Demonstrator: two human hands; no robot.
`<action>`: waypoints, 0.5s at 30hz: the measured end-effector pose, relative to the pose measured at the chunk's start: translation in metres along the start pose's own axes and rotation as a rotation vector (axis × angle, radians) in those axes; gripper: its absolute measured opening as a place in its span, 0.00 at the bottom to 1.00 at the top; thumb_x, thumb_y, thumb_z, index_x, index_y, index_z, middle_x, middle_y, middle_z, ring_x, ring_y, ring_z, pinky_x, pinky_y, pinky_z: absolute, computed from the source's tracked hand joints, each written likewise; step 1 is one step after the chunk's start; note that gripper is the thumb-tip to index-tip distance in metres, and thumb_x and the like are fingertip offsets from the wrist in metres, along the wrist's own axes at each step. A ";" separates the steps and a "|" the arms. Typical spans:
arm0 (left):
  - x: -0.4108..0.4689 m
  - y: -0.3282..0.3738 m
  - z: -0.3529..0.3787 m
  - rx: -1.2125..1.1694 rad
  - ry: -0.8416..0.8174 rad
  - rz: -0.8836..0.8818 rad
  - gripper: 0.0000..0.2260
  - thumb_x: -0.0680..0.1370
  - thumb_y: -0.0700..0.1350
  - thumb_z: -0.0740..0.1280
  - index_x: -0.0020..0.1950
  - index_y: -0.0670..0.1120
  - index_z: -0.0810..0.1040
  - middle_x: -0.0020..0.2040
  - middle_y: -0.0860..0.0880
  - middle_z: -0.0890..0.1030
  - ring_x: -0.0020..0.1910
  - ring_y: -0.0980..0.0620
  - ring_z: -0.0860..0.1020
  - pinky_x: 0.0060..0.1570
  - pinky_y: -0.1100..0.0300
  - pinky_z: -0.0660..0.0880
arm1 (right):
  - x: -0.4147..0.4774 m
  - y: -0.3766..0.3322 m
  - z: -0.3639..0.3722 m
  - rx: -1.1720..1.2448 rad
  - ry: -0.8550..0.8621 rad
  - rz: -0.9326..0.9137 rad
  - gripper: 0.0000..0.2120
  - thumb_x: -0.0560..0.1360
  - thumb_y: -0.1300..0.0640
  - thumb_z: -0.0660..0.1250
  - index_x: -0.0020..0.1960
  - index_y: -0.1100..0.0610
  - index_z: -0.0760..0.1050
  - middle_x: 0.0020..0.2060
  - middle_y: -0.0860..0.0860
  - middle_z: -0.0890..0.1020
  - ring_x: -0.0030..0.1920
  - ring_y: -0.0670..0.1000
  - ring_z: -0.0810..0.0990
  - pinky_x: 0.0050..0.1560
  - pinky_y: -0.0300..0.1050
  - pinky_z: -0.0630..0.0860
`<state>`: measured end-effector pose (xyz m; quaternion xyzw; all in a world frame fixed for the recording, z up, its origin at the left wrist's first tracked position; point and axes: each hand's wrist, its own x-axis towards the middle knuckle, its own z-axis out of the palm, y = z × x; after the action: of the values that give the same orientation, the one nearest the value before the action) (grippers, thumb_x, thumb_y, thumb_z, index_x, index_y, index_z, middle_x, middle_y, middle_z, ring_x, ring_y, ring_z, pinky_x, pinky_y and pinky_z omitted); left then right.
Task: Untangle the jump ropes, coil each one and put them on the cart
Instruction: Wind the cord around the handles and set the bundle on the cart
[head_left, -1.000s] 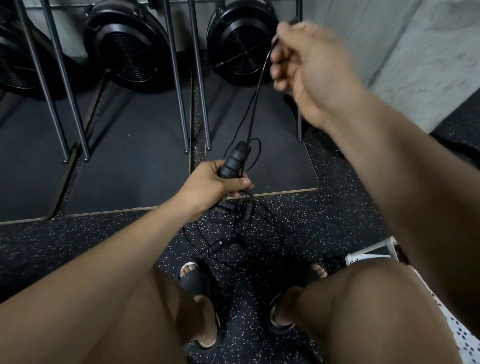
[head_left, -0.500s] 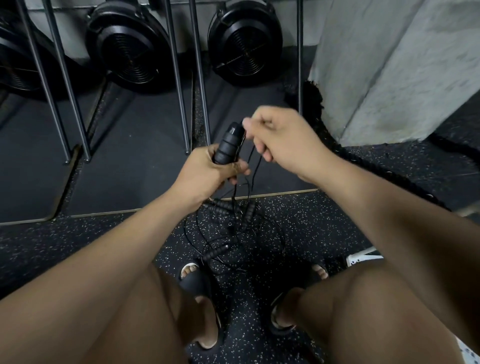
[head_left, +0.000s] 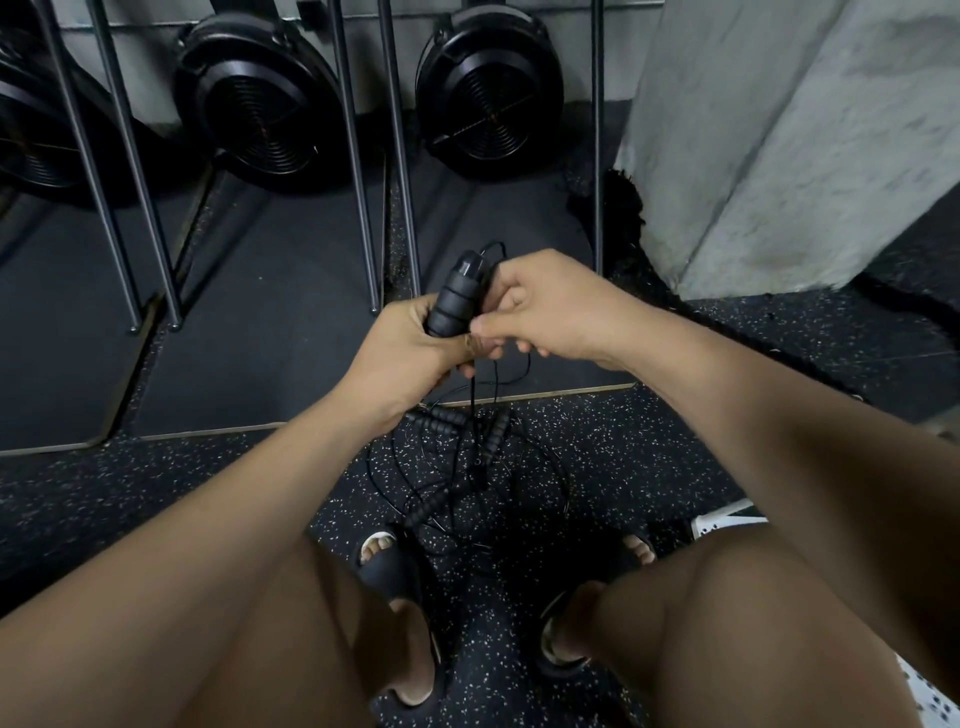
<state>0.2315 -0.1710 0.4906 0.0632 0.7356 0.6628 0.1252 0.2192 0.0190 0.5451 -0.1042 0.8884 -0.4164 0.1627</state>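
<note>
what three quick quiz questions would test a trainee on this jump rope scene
1. True or false: the left hand grips a black handle.
2. Where does the rope tangle lie? A on a table; B on the speckled floor; C on the person's lap.
3. Fill in: the right hand pinches the thin black ____ beside the handle.
Key: 1 true; 2 B; 3 cord.
</note>
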 end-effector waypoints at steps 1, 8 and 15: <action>0.000 0.000 0.000 -0.009 -0.002 -0.005 0.08 0.76 0.40 0.79 0.52 0.43 0.85 0.44 0.43 0.89 0.31 0.55 0.77 0.29 0.63 0.69 | 0.000 0.000 0.001 0.035 0.007 0.001 0.05 0.79 0.59 0.75 0.51 0.61 0.82 0.35 0.52 0.88 0.30 0.44 0.78 0.29 0.38 0.71; -0.001 -0.003 0.002 -0.044 -0.007 -0.029 0.08 0.76 0.38 0.78 0.53 0.41 0.83 0.46 0.41 0.89 0.31 0.52 0.78 0.31 0.59 0.69 | 0.001 -0.007 -0.008 0.098 0.067 0.031 0.07 0.76 0.62 0.74 0.50 0.65 0.82 0.41 0.58 0.88 0.32 0.45 0.78 0.29 0.42 0.71; 0.000 0.001 0.003 -0.045 -0.029 -0.012 0.13 0.75 0.39 0.80 0.56 0.37 0.83 0.46 0.45 0.87 0.33 0.52 0.79 0.29 0.63 0.69 | -0.001 -0.006 0.002 0.237 0.083 0.060 0.04 0.78 0.64 0.68 0.45 0.60 0.80 0.32 0.51 0.83 0.31 0.47 0.78 0.30 0.43 0.70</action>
<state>0.2321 -0.1685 0.4909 0.0653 0.7191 0.6773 0.1412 0.2210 0.0145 0.5485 -0.0402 0.8418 -0.5173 0.1492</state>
